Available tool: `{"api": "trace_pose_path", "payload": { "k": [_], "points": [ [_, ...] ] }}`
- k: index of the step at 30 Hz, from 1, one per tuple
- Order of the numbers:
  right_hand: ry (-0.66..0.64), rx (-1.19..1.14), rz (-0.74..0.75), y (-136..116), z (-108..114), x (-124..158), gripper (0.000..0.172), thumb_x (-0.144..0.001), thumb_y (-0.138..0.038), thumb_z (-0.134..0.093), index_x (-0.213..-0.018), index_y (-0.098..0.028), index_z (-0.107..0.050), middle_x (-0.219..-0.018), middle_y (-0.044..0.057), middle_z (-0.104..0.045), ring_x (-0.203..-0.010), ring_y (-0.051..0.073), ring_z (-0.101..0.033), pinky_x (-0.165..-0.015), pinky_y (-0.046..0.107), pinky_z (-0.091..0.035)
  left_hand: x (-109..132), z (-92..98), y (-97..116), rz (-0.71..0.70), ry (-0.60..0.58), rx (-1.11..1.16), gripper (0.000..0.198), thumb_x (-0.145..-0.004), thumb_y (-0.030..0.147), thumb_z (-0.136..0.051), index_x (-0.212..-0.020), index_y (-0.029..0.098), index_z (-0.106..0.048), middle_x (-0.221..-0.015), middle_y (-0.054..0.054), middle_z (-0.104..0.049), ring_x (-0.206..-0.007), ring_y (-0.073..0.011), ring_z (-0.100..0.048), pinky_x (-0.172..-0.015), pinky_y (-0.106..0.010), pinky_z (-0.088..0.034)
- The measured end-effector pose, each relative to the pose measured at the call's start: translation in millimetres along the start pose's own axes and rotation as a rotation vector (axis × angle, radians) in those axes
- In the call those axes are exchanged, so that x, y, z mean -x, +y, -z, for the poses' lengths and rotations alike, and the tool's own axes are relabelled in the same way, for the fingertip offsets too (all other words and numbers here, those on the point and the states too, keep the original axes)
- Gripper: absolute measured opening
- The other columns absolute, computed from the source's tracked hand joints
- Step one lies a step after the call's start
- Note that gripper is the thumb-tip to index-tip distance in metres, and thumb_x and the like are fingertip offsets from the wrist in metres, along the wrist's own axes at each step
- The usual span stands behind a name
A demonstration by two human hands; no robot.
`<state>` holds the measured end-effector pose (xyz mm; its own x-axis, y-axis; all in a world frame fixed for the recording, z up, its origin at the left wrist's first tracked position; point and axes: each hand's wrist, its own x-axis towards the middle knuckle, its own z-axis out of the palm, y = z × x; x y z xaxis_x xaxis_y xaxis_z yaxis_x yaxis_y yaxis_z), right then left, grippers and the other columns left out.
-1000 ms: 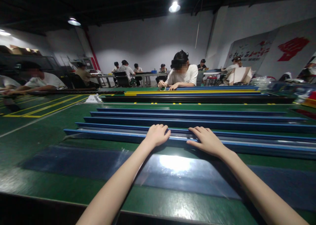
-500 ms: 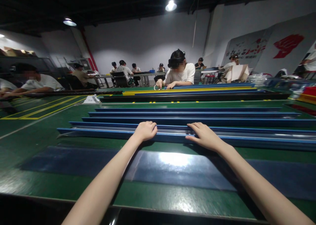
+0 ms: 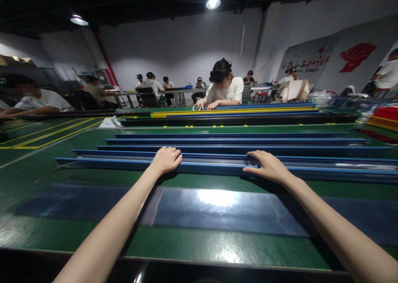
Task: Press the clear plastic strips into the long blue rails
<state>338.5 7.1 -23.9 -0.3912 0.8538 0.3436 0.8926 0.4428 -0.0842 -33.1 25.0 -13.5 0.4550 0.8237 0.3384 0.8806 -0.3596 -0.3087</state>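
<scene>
A long blue channel strip (image 3: 211, 167) with two raised edges lies across the green table in front of me. My left hand (image 3: 167, 159) is closed over it left of the middle, fingers bent across the far edge. Farther right, my right hand (image 3: 268, 165) spans the same strip. Its thumb lies by the near edge and its fingers reach to the far edge, spread apart. Between me and the strip, a flat clear bluish plastic sheet (image 3: 186, 212) rests on the table, reflecting the lamp.
Beyond the strip lie several more blue strips (image 3: 236, 148), then black (image 3: 236, 120) and yellow ones (image 3: 174, 114). Across the table (image 3: 174, 245) a co-worker (image 3: 224, 88) leans over these, both hands on the work. A crumpled white piece (image 3: 110, 122) sits at left; red and yellow items (image 3: 385, 119) at right.
My left hand has moved left and my right hand right, so they are farther apart. The near blue strip has shifted left in view, and the whole view has turned slightly.
</scene>
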Motion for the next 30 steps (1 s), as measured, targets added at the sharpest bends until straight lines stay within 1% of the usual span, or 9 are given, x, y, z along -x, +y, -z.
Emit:
{"api": "trace_pose_path", "payload": {
  "k": [4, 8, 11, 13, 15, 19, 22, 26, 30],
  "points": [
    [-0.02, 0.014, 0.0, -19, -3, -12, 0.063, -0.073, -0.064, -0.045, -0.112, -0.016, -0.055, -0.105, 0.012, -0.061, -0.096, 0.026, -0.056, -0.08, 0.034, -0.042, -7, -2.6, 12, -0.069, 0.109, 0.07, 0.033, -0.089, 0.03, -0.029, -0.098, 0.018, -0.059, -0.092, -0.006, -0.065, -0.085, -0.0183, -0.058, -0.075, -0.032, -0.035],
    [-0.032, 0.058, 0.006, -54, -8, -29, 0.065, -0.073, -0.065, -0.043, -0.112, -0.014, -0.055, -0.105, 0.013, -0.061, -0.094, 0.026, -0.056, -0.078, 0.034, -0.041, -21, -1.3, 37, -0.094, 0.124, 0.093, 0.033, -0.09, 0.03, -0.03, -0.095, 0.018, -0.06, -0.091, -0.006, -0.065, -0.085, -0.0183, -0.056, -0.073, -0.033, -0.033],
    [-0.031, 0.107, 0.026, -76, -12, -41, 0.064, -0.073, -0.067, -0.042, -0.108, -0.016, -0.056, -0.104, 0.012, -0.061, -0.094, 0.026, -0.056, -0.077, 0.034, -0.04, -29, 0.1, 52, -0.088, 0.12, 0.116, 0.032, -0.089, 0.032, -0.032, -0.094, 0.017, -0.059, -0.089, -0.006, -0.064, -0.084, -0.0184, -0.055, -0.073, -0.032, -0.032],
    [-0.034, 0.142, 0.059, -83, -15, -47, 0.063, -0.074, -0.067, -0.039, -0.107, -0.016, -0.056, -0.103, 0.012, -0.062, -0.093, 0.026, -0.056, -0.076, 0.034, -0.039, -30, 0.1, 56, -0.071, 0.124, 0.129, 0.031, -0.089, 0.033, -0.033, -0.092, 0.017, -0.06, -0.088, -0.005, -0.064, -0.084, -0.0186, -0.055, -0.071, -0.032, -0.032],
    [-0.045, 0.172, 0.1, -85, -16, -51, 0.063, -0.075, -0.068, -0.037, -0.105, -0.015, -0.056, -0.101, 0.012, -0.062, -0.091, 0.026, -0.057, -0.076, 0.034, -0.039, -29, -0.6, 55, -0.056, 0.137, 0.143, 0.03, -0.088, 0.034, -0.034, -0.09, 0.018, -0.06, -0.088, -0.005, -0.063, -0.083, -0.0187, -0.054, -0.07, -0.032, -0.033],
    [-0.078, 0.193, 0.169, -78, -13, -54, 0.066, -0.075, -0.07, -0.034, -0.102, -0.015, -0.057, -0.098, 0.013, -0.062, -0.089, 0.025, -0.057, -0.073, 0.032, -0.039, -23, -2.7, 45, -0.059, 0.176, 0.157, 0.028, -0.087, 0.034, -0.037, -0.089, 0.018, -0.059, -0.089, -0.005, -0.062, -0.084, -0.0191, -0.052, -0.07, -0.032, -0.034],
    [-0.1, 0.193, 0.187, -65, -9, -51, 0.066, -0.075, -0.07, -0.033, -0.102, -0.016, -0.057, -0.098, 0.012, -0.062, -0.089, 0.024, -0.057, -0.07, 0.03, -0.04, -21, -4.5, 39, -0.047, 0.196, 0.15, 0.026, -0.086, 0.033, -0.038, -0.088, 0.018, -0.06, -0.09, -0.005, -0.061, -0.085, -0.0195, -0.051, -0.07, -0.032, -0.035],
    [-0.091, 0.223, 0.16, -33, -4, -35, 0.065, -0.076, -0.068, -0.034, -0.107, -0.015, -0.056, -0.099, 0.012, -0.062, -0.089, 0.025, -0.057, -0.069, 0.031, -0.041, -22, -6.4, 36, -0.023, 0.222, 0.157, 0.026, -0.085, 0.031, -0.04, -0.094, 0.017, -0.059, -0.095, -0.006, -0.061, -0.088, -0.0201, -0.051, -0.072, -0.033, -0.036],
    [-0.006, 0.209, 0.183, -2, -2, -18, 0.063, -0.078, -0.063, -0.037, -0.108, -0.012, -0.056, -0.102, 0.015, -0.06, -0.091, 0.025, -0.055, -0.074, 0.034, -0.042, -28, -7.4, 37, -0.044, 0.224, 0.161, 0.027, -0.084, 0.032, -0.04, -0.096, 0.017, -0.059, -0.098, -0.007, -0.061, -0.09, -0.021, -0.052, -0.073, -0.034, -0.037]
  ]
}}
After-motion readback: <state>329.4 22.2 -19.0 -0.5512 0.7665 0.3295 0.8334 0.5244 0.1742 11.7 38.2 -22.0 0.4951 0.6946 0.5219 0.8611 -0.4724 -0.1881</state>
